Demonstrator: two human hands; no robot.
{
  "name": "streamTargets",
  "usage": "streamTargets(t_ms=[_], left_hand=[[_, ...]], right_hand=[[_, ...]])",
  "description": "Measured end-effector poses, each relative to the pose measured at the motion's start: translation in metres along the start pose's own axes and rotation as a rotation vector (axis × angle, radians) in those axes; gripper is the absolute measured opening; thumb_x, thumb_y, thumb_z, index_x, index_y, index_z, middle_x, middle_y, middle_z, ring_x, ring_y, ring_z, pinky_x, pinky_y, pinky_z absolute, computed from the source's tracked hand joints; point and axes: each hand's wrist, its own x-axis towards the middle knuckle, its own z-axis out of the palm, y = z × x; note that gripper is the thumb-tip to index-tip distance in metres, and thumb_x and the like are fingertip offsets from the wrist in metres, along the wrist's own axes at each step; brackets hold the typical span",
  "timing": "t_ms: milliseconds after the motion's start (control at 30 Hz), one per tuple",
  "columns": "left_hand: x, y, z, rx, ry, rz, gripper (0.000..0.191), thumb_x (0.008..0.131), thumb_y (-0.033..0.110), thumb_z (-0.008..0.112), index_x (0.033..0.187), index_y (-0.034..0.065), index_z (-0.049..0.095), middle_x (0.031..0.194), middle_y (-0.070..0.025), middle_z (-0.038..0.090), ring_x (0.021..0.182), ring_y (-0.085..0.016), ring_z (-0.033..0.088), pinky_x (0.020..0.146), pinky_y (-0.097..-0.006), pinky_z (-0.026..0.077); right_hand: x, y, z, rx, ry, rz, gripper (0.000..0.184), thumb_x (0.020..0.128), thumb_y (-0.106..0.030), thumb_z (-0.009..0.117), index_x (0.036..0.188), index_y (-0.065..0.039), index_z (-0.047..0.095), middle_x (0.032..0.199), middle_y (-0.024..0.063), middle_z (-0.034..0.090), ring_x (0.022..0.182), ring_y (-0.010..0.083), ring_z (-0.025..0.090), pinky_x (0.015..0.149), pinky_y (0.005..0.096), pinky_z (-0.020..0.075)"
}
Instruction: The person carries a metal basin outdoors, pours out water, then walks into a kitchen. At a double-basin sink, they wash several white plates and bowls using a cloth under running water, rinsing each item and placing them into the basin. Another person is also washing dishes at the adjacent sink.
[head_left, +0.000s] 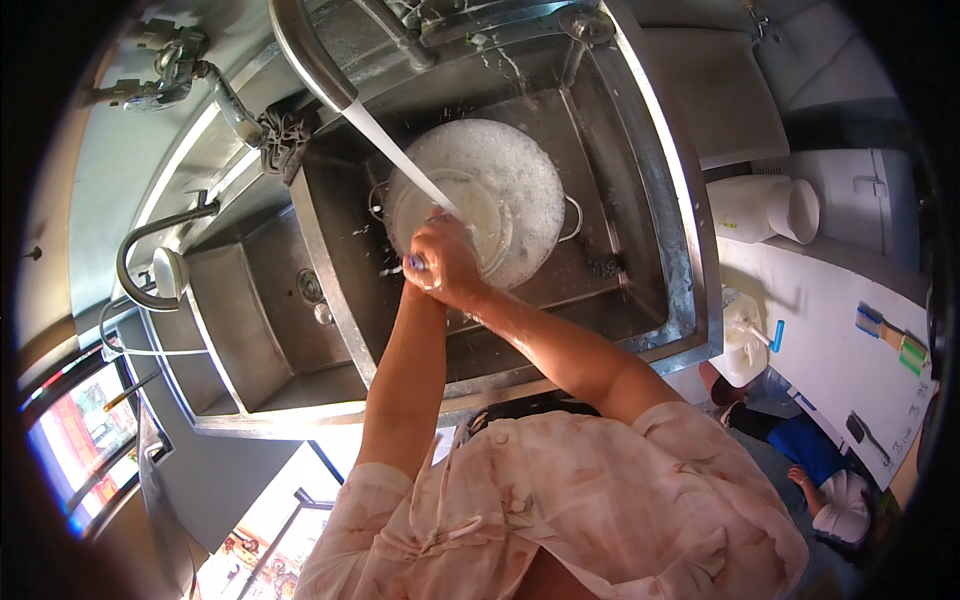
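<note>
My right hand is curled and wet, over the near side of a pale, translucent round bowl. My left hand meets it there and is mostly hidden. A small blue-purple spot shows at the edge of the fingers; I cannot tell what it is, nor what either hand grips. The bowl sits in a large two-handled pot full of white suds. Water from a curved steel faucet pours in a stream onto the bowl, just beyond my fingers. The pot stands in a deep stainless-steel sink basin.
A smaller basin with a drain lies left, past a steel divider. Another curved tap stands beyond it. A dark cloth hangs on a pipe. At right are a pump container, a brush and a person.
</note>
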Motion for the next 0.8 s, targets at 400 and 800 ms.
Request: streamTargets(t_ms=[400, 800], left_hand=[[-0.012, 0.001, -0.005, 0.527, -0.485, 0.008, 0.021, 0.077, 0.028, 0.049, 0.088, 0.0094, 0.05, 0.081, -0.0013, 0.049, 0.076, -0.012, 0.049, 0.067, -0.0276, 0.043], [-0.006, 0.027, 0.03, 0.572, 0.372, -0.121, 0.027, 0.085, 0.027, 0.043, 0.096, 0.0034, 0.053, 0.095, -0.0115, 0.058, 0.089, -0.024, 0.056, 0.08, -0.0375, 0.046]], right_hand=[[0.001, -0.007, 0.004, 0.028, -0.132, -0.125, 0.015, 0.06, -0.019, 0.064, 0.063, -0.007, 0.056, 0.059, 0.0118, 0.055, 0.063, 0.0312, 0.056, 0.061, 0.0404, 0.0444], [0.007, 0.074, -0.031, -0.037, 0.119, 0.5, 0.045, 0.068, -0.038, 0.065, 0.092, -0.002, 0.053, 0.096, 0.0205, 0.053, 0.091, 0.0295, 0.051, 0.072, 0.0379, 0.0417]])
